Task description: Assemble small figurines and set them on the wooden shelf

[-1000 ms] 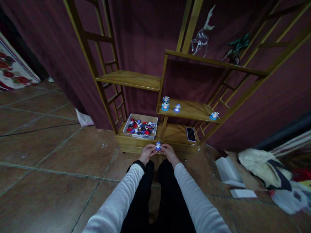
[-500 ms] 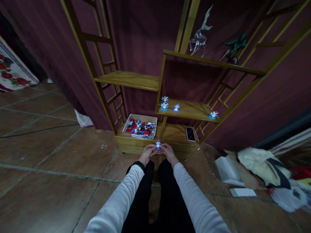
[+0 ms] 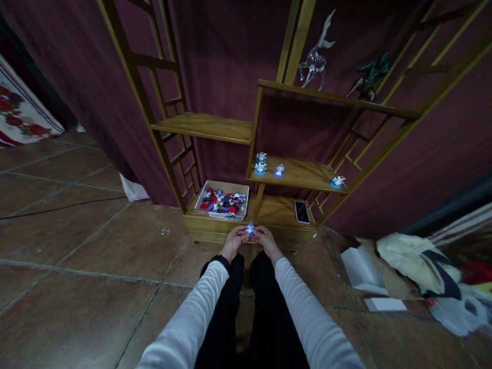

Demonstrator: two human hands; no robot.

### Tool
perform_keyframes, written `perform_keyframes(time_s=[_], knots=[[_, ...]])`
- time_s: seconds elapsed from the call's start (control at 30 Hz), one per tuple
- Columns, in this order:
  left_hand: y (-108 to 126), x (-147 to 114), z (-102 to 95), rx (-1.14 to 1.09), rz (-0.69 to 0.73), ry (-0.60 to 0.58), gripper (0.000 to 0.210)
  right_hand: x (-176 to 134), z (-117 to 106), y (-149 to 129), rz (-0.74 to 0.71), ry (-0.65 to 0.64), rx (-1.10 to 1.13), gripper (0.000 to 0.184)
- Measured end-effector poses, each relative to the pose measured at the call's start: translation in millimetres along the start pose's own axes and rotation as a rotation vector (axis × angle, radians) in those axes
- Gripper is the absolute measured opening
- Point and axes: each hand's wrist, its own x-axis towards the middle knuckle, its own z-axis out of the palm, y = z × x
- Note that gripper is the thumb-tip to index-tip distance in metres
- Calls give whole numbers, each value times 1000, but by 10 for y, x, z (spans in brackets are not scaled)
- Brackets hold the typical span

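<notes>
Figurine (image 3: 250, 229) upright, long axis approx. vertical, pinched btwn L hand (image 3: 233, 242) & R hand (image 3: 266, 241), both equally near. It's in front of wooden shelf unit (image 3: 209, 224); toy box (image 3: 230, 187) sits beyond L hand.

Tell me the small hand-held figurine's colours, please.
The small figurine is purple and white; best view: head.

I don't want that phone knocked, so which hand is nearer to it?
The right hand: it is below and left of the phone in the picture. The left hand is farther left, across the small purple figurine that both hands hold.
</notes>
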Motion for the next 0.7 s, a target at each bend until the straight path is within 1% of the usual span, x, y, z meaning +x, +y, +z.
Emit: perform_keyframes(time_s=[0.13, 0.23, 0.33, 0.43, 0.53, 0.6, 0.7], knots=[[43, -29, 20, 16, -35, 1, 36, -4, 6, -14, 5, 1, 2, 34], [98, -71, 46, 23, -94, 25, 30, 1, 4, -11, 1, -8, 8, 34], [129, -99, 65, 34, -120, 30, 23, 8, 0, 1, -1, -1, 15, 33], [122, -104, 71, 29, -93, 28, 23, 18, -5, 10, -9, -20, 42, 33], [97, -100, 74, 20, -48, 40, 29, 30, -9, 19, -25, -38, 68, 36], [86, -99, 78, 17, -26, 56, 33, 38, -9, 28, -31, -30, 75, 38], [91, -108, 87, 20, -22, 71, 37, 41, -7, 35, -28, 6, 77, 35]])
